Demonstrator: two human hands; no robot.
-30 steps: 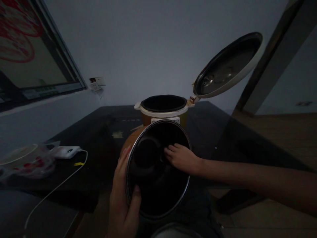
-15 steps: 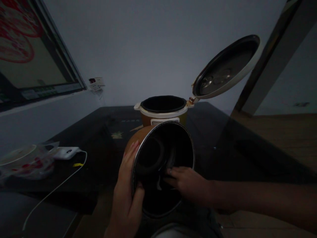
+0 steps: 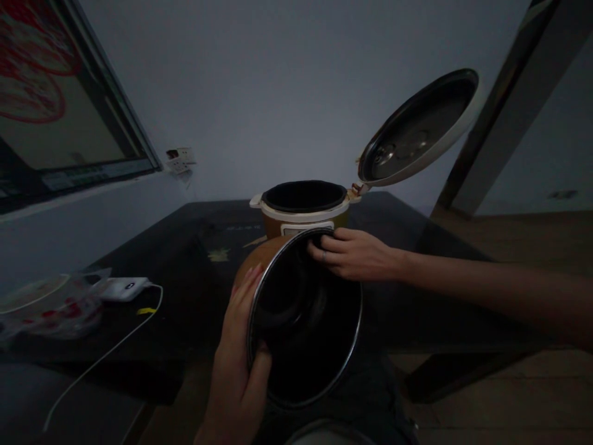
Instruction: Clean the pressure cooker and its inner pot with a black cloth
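Observation:
A round inner pot (image 3: 308,346), dark inside with an orange-brown outside, is tilted so its mouth faces me. My left hand (image 3: 241,346) grips its left rim, thumb inside and fingers along the outer wall. My right hand (image 3: 354,253), wearing a ring, reaches in at the upper right of the mouth. Its fingers are bent against the inner wall just below the rim; whether anything dark is under them is hidden. Behind the pot stands a rice cooker (image 3: 303,217) with a white collar, its lid (image 3: 419,133) raised to the right.
The cooker stands on a dark table (image 3: 194,235) against a wall. To the left are a white device (image 3: 125,288) with a cable, a yellow scrap (image 3: 146,311), and a tub in a plastic bag (image 3: 55,306). A wall socket (image 3: 180,159) is beside the window.
My right hand has moved up inside the pot, from the lower right of its interior to near the top rim. My left hand keeps its grip, and the pot stays nearly in place.

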